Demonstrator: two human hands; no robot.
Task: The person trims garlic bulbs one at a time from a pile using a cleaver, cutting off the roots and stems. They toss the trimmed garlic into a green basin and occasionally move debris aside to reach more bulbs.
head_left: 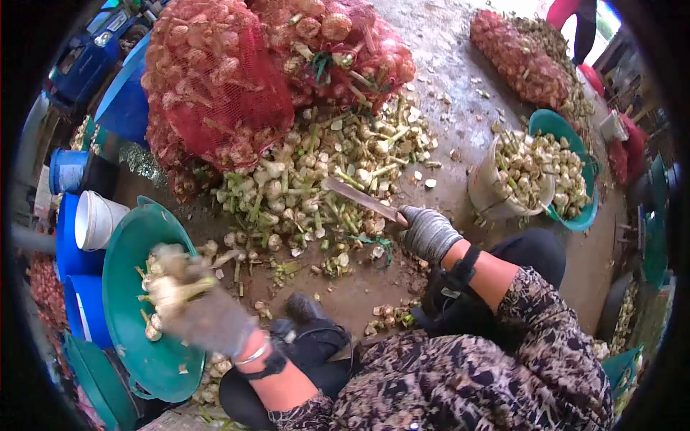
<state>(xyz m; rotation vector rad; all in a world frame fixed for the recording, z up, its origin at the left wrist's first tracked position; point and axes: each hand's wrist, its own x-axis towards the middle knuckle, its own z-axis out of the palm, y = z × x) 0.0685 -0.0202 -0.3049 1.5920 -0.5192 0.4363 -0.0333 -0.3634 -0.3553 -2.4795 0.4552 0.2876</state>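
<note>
My right hand (429,235), in a grey knit glove, is closed around the handle of a knife (363,200). Its blade points left over a heap of garlic bulbs (316,194) with cut stems on the floor. My left hand (212,320), gloved too and smeared by motion, is over a green basin (128,309) at my left. Blurred garlic bulbs (172,287) with stems show at its fingers and appear gripped; the fingertips are not distinct. Other bulbs rest inside the basin near this hand.
Red mesh sacks of garlic (215,79) stand behind the heap. At right are a whitish bucket (492,187) and a teal tub (591,194), both holding garlic. Blue containers (68,237) and a white bucket (100,219) line the left. Another person's legs (583,32) show at far right.
</note>
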